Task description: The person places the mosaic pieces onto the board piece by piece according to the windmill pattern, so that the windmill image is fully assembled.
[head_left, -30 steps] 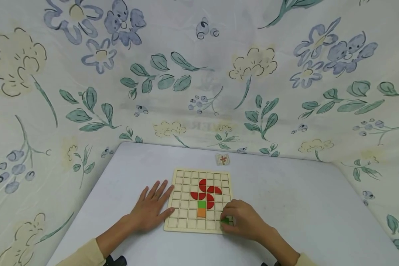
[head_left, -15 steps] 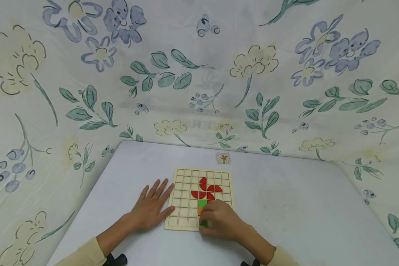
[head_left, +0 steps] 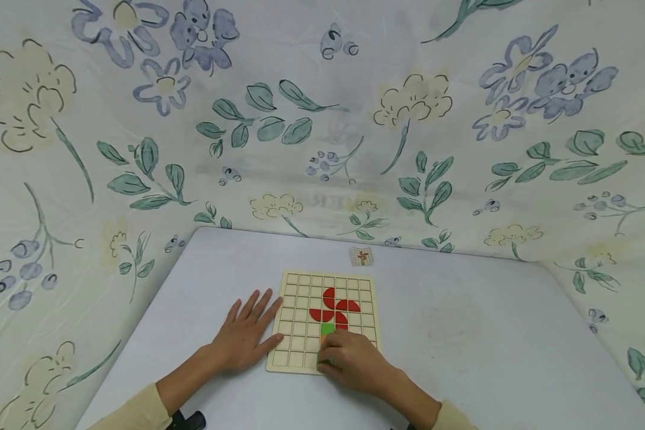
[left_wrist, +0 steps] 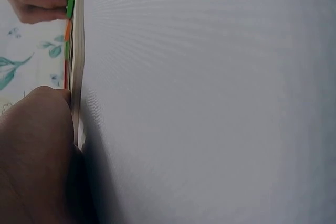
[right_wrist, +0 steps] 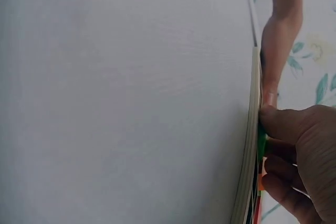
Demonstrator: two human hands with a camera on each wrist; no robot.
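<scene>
A wooden grid board lies on the white table. Red rounded tiles form a pinwheel in it, with a green square tile below them. An orange tile follows under that, mostly covered by my right hand in the head view. That hand pinches another green tile between thumb and fingers at the board's near row, under the orange one. Whether the tile sits fully in its cell I cannot tell. My left hand lies flat with spread fingers, its fingertips and thumb touching the board's left edge.
Behind the board lies a small card printed with a red pinwheel on a grid. A flower-patterned cloth hangs behind the table and down both its sides.
My right hand has carried the green tile left, from the board's near right corner to below the orange tile, then lowered slightly. The left hand stays put.
</scene>
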